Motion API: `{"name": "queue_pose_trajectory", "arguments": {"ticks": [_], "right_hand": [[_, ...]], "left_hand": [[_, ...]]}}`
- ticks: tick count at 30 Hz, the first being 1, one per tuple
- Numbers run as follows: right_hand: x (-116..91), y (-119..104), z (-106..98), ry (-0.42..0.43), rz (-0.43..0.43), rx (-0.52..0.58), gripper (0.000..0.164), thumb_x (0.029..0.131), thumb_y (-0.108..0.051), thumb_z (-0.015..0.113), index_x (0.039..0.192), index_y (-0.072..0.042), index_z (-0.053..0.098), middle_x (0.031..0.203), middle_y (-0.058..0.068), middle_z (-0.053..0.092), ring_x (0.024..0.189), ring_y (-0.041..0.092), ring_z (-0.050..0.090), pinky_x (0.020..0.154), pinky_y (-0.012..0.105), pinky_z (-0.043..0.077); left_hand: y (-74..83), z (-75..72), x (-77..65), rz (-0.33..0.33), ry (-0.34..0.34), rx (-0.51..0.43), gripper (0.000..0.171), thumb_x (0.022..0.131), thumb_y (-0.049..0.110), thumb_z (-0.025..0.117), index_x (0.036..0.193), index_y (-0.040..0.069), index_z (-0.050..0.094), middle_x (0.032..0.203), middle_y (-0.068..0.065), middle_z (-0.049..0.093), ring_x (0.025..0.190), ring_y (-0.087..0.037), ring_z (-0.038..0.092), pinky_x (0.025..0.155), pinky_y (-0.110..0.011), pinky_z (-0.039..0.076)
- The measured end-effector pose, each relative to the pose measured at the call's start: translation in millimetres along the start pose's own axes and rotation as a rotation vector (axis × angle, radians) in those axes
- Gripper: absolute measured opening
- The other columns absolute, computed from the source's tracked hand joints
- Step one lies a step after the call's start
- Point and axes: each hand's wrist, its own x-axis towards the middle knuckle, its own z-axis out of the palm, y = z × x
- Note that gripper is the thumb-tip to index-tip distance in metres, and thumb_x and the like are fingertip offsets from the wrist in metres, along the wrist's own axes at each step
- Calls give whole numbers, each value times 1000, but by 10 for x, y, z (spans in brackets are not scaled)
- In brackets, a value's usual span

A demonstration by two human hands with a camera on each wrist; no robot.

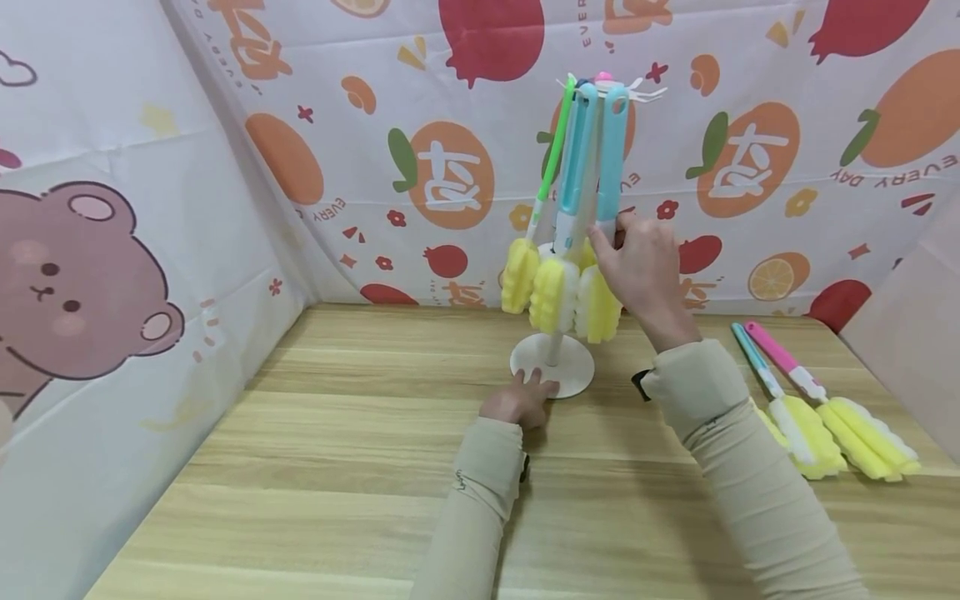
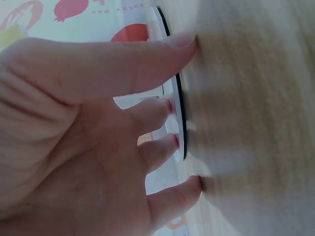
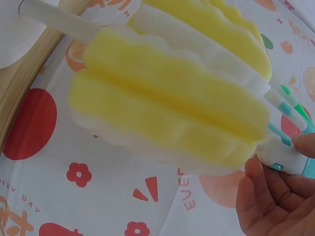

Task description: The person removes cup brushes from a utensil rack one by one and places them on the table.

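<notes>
A white stand (image 1: 577, 367) with a round base and hooks at its top holds several sponge brushes. My right hand (image 1: 647, 262) pinches one light-blue-handled sponge brush (image 1: 612, 158) at its white neck, with the looped handle end up by the hooks. Its yellow-and-white sponge head (image 3: 172, 105) fills the right wrist view. Beside it hang another blue-handled brush (image 1: 578, 158) and a green-handled brush (image 1: 553, 154). Down at the base, my left hand (image 1: 516, 402) rests some fingertips on the disc, while the thumb reaches the table in the left wrist view.
On the right of the wooden table (image 1: 337, 467) lie a pink-handled brush (image 1: 780, 350) and a blue-handled brush (image 1: 757, 358), with another yellow sponge partly hidden behind my sleeve. A fruit-print cloth (image 1: 337, 83) hangs close behind the stand.
</notes>
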Motion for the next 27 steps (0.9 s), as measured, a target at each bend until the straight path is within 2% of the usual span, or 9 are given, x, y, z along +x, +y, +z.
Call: {"name": "queue_pose_trajectory", "arguments": {"ticks": [9,17,27], "right_hand": [[-54,-1,10,5,4,14,36,88,-29,56,90,6,63,74,16,63,62,24,53,57,38,51],[-86,11,28,23,4,46,36,87,-28,57,93,7,63,80,18,65,65,24,56,62,40,54],[-90,-27,2,44,-12,68,39,87,-32,56,97,6,63,86,16,66,68,21,59,66,37,54]], "left_hand": [[-9,22,-29,3,6,-17,66,80,3,51,139,28,33,150,-4,13,133,-26,6,95,-58,32],[0,47,-18,27,15,8,66,79,3,53,138,26,35,149,-7,16,132,-27,8,93,-56,35],[5,2,-20,7,13,-3,66,80,4,52,139,28,34,150,-5,14,132,-26,6,95,-56,33]]}}
